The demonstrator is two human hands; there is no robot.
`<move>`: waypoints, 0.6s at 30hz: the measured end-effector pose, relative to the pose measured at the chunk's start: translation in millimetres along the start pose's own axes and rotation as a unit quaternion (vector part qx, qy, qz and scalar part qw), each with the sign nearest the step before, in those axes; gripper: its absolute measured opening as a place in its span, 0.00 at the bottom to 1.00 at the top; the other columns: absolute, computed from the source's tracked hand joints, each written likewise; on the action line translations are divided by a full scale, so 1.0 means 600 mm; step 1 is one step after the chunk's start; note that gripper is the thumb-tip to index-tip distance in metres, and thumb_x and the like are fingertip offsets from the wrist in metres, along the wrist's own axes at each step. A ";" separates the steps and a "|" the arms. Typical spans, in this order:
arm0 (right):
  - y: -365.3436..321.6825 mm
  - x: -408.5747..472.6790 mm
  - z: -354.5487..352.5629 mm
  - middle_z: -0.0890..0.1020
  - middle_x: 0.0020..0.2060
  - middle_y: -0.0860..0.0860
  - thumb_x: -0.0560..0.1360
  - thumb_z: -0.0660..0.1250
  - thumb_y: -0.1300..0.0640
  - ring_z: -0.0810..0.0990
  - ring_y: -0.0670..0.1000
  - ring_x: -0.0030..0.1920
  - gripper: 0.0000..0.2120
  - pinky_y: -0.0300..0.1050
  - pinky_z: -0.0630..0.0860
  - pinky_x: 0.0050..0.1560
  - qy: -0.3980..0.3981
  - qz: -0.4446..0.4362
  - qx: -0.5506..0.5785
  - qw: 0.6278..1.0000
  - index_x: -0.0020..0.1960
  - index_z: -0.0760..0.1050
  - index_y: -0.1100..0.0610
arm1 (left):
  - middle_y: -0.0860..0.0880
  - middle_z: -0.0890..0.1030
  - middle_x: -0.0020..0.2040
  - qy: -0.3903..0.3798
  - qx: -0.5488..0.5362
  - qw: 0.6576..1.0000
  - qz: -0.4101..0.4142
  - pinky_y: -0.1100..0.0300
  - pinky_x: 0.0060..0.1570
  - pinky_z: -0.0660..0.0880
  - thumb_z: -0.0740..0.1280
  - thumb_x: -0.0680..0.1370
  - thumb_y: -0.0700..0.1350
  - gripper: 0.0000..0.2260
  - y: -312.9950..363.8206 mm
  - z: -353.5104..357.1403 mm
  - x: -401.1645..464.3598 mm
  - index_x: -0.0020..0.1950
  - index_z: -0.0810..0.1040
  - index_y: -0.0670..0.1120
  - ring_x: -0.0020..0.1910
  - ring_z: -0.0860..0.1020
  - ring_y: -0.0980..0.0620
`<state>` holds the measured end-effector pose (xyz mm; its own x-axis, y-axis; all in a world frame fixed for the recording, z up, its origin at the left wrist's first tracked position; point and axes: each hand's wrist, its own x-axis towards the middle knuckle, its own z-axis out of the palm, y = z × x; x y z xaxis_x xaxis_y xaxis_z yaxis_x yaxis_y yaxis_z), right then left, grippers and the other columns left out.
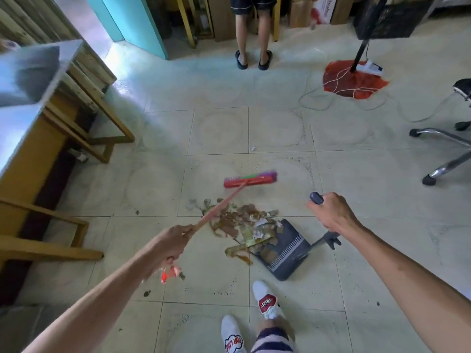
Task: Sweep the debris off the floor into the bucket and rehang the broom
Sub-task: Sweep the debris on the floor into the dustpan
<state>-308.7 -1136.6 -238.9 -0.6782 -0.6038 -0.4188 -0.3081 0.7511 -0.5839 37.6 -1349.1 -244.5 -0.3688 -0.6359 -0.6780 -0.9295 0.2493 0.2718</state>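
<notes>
Across a pale tiled floor (219, 131) the scene runs from big fixtures down to scraps. Wooden table (51, 138) with a metal top fills the left side; office chair base (443, 149) sits at the right edge, well apart from the work. Far back a second person stands in dark sandals (253, 59), next to a black stand on a red mat (354, 84) with loose white cord. No bucket visible anywhere in view, nor a hook for the broom.

Dark long-handled dustpan (283, 250) lies on the floor just ahead of the person's white shoes (266, 300), its mouth tipped toward the pile, likely so sweepings go straight in. Right hand (331, 212) is wrapped closed around the top of the dustpan handle, steadying it upright against the push of the broom.

Broom (251, 179) has a red head with green and purple bristles, blurred, lifted or mid-stroke just beyond the pile. Its pink shaft runs back diagonally to the left hand (170, 244), fingers closed tight on the shaft; a red-orange bit shows under the fist, possibly a hang loop, cannot tell. One-handed hold fits a short pulling stroke toward the pan.

Debris pile (242, 220), brown leaves, peel strips and paper bits, lies between broom head and dustpan, some already touching or on the pan lip. Stray specks (147, 293) remain near the left forearm. Judged: sweeping stage, mostly unfinished.
</notes>
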 end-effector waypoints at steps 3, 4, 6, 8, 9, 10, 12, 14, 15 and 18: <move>-0.007 0.004 0.003 0.70 0.24 0.54 0.74 0.67 0.56 0.66 0.52 0.24 0.18 0.42 0.62 0.26 -0.014 -0.004 -0.006 1.000 0.28 0.66 0.57 | 0.48 0.78 0.33 0.026 -0.075 0.994 -0.072 0.65 0.17 0.69 0.57 0.84 0.49 0.18 -0.008 -0.009 0.016 0.75 0.68 0.53 0.18 0.70 0.57; -0.007 0.004 0.007 0.69 0.23 0.54 0.74 0.67 0.56 0.65 0.52 0.23 0.19 0.42 0.62 0.26 -0.017 -0.007 -0.008 1.000 0.28 0.66 0.57 | 0.47 0.78 0.34 0.032 -0.088 0.991 -0.094 0.64 0.17 0.70 0.56 0.85 0.47 0.18 -0.002 -0.013 0.030 0.74 0.69 0.50 0.19 0.71 0.56; -0.010 0.003 0.017 0.65 0.21 0.50 0.74 0.67 0.57 0.61 0.50 0.21 0.22 0.40 0.58 0.21 -0.013 -0.020 -0.017 1.000 0.26 0.62 0.56 | 0.46 0.78 0.35 0.067 -0.122 0.981 -0.135 0.63 0.19 0.72 0.55 0.84 0.40 0.15 0.017 -0.010 0.074 0.69 0.73 0.41 0.22 0.74 0.53; -0.014 0.014 0.022 0.62 0.18 0.47 0.73 0.68 0.57 0.58 0.48 0.20 0.23 0.36 0.54 0.18 -0.014 -0.036 -0.020 0.999 0.24 0.60 0.54 | 0.44 0.79 0.33 0.056 -0.117 0.977 -0.171 0.62 0.22 0.73 0.55 0.81 0.36 0.15 0.041 0.002 0.119 0.62 0.75 0.35 0.24 0.77 0.50; -0.015 0.023 0.024 0.62 0.18 0.46 0.73 0.68 0.57 0.59 0.48 0.19 0.24 0.36 0.55 0.17 -0.019 -0.044 -0.025 0.999 0.24 0.60 0.54 | 0.43 0.79 0.32 0.050 -0.130 0.971 -0.194 0.62 0.22 0.73 0.55 0.79 0.36 0.14 0.051 0.013 0.137 0.60 0.75 0.33 0.25 0.77 0.48; -0.017 0.032 0.026 0.64 0.18 0.46 0.74 0.68 0.56 0.60 0.47 0.19 0.24 0.35 0.56 0.17 -0.028 -0.053 -0.031 0.998 0.23 0.61 0.54 | 0.43 0.78 0.31 0.043 -0.147 0.964 -0.217 0.61 0.22 0.72 0.56 0.79 0.36 0.14 0.061 0.025 0.148 0.59 0.75 0.32 0.23 0.77 0.48; -0.030 0.050 0.024 0.66 0.19 0.47 0.74 0.68 0.55 0.63 0.47 0.20 0.24 0.34 0.58 0.17 -0.058 -0.079 -0.043 0.994 0.24 0.62 0.54 | 0.44 0.78 0.29 0.019 -0.168 0.955 -0.242 0.63 0.19 0.69 0.57 0.79 0.36 0.12 0.080 0.056 0.151 0.59 0.73 0.31 0.21 0.74 0.51; -0.050 0.072 0.014 0.66 0.21 0.47 0.75 0.68 0.54 0.63 0.47 0.21 0.23 0.34 0.57 0.17 -0.077 -0.101 -0.058 0.990 0.24 0.62 0.53 | 0.45 0.78 0.34 -0.007 -0.171 0.956 -0.237 0.65 0.17 0.68 0.59 0.80 0.37 0.08 0.110 0.079 0.129 0.57 0.70 0.35 0.23 0.75 0.53; -0.060 0.082 0.010 0.66 0.21 0.47 0.75 0.68 0.54 0.62 0.48 0.21 0.23 0.34 0.56 0.17 -0.084 -0.106 -0.062 0.989 0.25 0.62 0.53 | 0.45 0.78 0.36 -0.020 -0.166 0.959 -0.230 0.66 0.16 0.68 0.59 0.80 0.37 0.05 0.124 0.087 0.112 0.54 0.69 0.37 0.24 0.75 0.53; -0.091 0.104 0.000 0.64 0.22 0.46 0.74 0.68 0.54 0.59 0.47 0.21 0.23 0.33 0.54 0.17 -0.096 -0.109 -0.051 0.988 0.26 0.60 0.52 | 0.45 0.78 0.36 -0.056 -0.166 0.961 -0.214 0.64 0.18 0.69 0.58 0.80 0.37 0.03 0.161 0.095 0.075 0.47 0.67 0.38 0.24 0.74 0.53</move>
<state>-334.1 -1215.6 -233.3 -0.4525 -0.7866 -0.4200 -0.5063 0.6144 -0.6052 -69.2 -1311.9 -288.0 0.0322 -0.5406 -0.8407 -0.9505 -0.2766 0.1414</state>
